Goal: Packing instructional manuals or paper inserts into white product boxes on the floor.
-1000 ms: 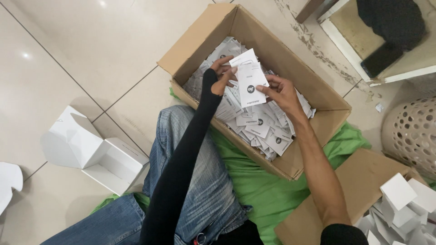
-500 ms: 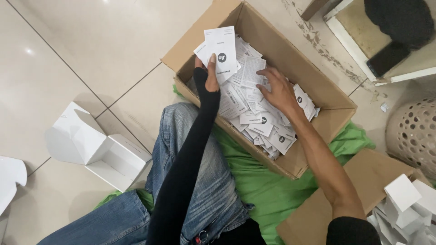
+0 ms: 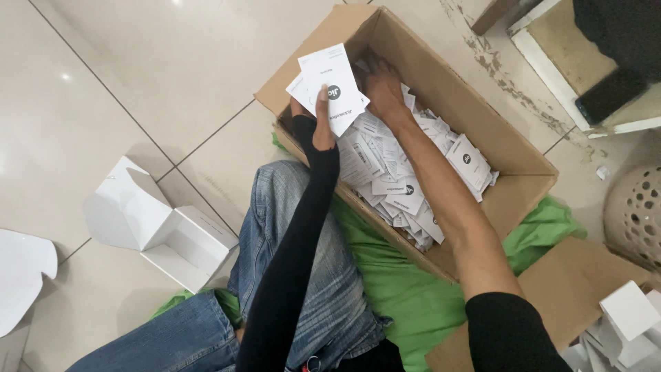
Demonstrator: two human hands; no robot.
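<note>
**Leaflets lifted from carton — hand and item condition**

Head view. The left hand (image 3: 322,131), in a black sleeve, is closed in a pinch on a few white leaflets (image 3: 332,88), held above the near-left corner of the cardboard box (image 3: 441,76). The right hand (image 3: 383,86) is down inside the box, palm on the loose pile of leaflets (image 3: 403,189); whether its fingers are curled on anything cannot be told, since they are hidden.

Handling, as judged: the held leaflets are thin paper — light, limp, easily creased, and smooth enough to slide over one another. The lower edge, where the thumb already presses, looks like the sound place to grip.

Orientation: the long axis runs up and slightly left in the picture, printed face toward the camera, fanned a little.

Surroundings: an open white carton (image 3: 162,231) lies on the tiled floor (image 3: 103,83); green cloth (image 3: 392,275) lies under the box.
</note>
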